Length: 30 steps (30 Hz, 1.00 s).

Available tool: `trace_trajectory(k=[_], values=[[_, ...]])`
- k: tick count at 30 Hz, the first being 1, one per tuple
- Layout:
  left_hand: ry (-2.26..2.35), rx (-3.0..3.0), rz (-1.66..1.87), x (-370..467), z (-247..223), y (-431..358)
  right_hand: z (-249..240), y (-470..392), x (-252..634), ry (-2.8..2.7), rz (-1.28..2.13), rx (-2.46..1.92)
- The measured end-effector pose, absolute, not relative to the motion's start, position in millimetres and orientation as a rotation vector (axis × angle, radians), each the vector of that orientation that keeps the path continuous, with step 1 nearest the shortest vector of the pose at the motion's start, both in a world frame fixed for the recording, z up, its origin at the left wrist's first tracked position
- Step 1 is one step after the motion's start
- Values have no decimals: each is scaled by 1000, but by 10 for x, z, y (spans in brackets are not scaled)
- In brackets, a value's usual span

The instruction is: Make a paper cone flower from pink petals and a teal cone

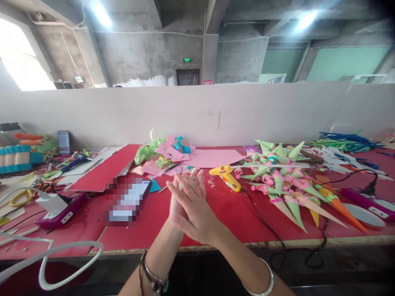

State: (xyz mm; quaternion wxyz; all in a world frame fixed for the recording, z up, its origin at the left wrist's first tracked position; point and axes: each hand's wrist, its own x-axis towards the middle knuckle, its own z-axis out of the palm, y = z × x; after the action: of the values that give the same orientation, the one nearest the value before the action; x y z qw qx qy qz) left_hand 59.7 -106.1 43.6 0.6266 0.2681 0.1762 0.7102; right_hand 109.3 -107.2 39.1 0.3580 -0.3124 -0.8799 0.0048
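Observation:
My right hand (197, 213) lies across my left hand (174, 205), palm against palm, over the front of the red table (142, 236). The fingers of both are stretched out; part of the left hand is covered. Whether anything lies between the palms is hidden. Just right of my fingertips rests a yellow hot glue gun (226, 176), its black cord running down over the table edge. Beyond it is a heap of pale green, pink and orange paper cones (280, 185) with small pink bits on them. A phone (131, 199), its screen blurred, lies left of my hands.
Pink paper sheets (216, 157) and green scraps (148, 153) lie at the back. A red board (105, 170), a purple power strip (63, 211) and a white cable (70, 248) are on the left. Another power strip (367, 201) and blue-green strips (345, 142) sit right.

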Motion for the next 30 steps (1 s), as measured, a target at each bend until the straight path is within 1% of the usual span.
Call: trace_trajectory(k=[2, 3, 6, 8, 9, 11, 13, 16, 19, 20, 21, 22, 26, 28, 30], values=[[392, 619, 1825, 800, 398, -1090, 437, -1084, 1080, -2269, -3, -782], [406, 571, 1818, 874, 385, -1103, 467, -1070, 1087, -2253, -14, -788], [484, 433, 1490, 870, 404, -1137, 543, -977, 1152, -2170, -40, -862], [479, 435, 1356, 688, 465, -1155, 554, -915, 1203, -2136, -49, -923], [474, 438, 1219, 576, 501, -1161, 543, -897, 1221, -2130, -49, -953], [513, 435, 1123, 390, 556, -1166, 495, -903, 1228, -2137, -31, -992], [519, 477, 1193, 337, 561, -1163, 430, -959, 1194, -2165, 4, -974], [432, 575, 1529, 547, 487, -1155, 373, -1070, 1111, -2215, 67, -846], [425, 555, 1714, 839, 427, -1178, 419, -1096, 1086, -2199, 95, -774], [426, 546, 1715, 883, 428, -1193, 451, -1078, 1102, -2186, 93, -786], [444, 535, 1646, 886, 439, -1209, 485, -1051, 1129, -2171, 83, -809], [437, 574, 1479, 850, 459, -1225, 514, -1020, 1161, -2161, 69, -845], [442, 548, 1243, 528, 581, -1258, 541, -968, 1251, -2154, -2, -982], [437, 530, 1257, 444, 623, -1258, 502, -1020, 1226, -2188, -1, -972], [426, 537, 1409, 495, 631, -1259, 461, -1101, 1159, -2233, 13, -892]])
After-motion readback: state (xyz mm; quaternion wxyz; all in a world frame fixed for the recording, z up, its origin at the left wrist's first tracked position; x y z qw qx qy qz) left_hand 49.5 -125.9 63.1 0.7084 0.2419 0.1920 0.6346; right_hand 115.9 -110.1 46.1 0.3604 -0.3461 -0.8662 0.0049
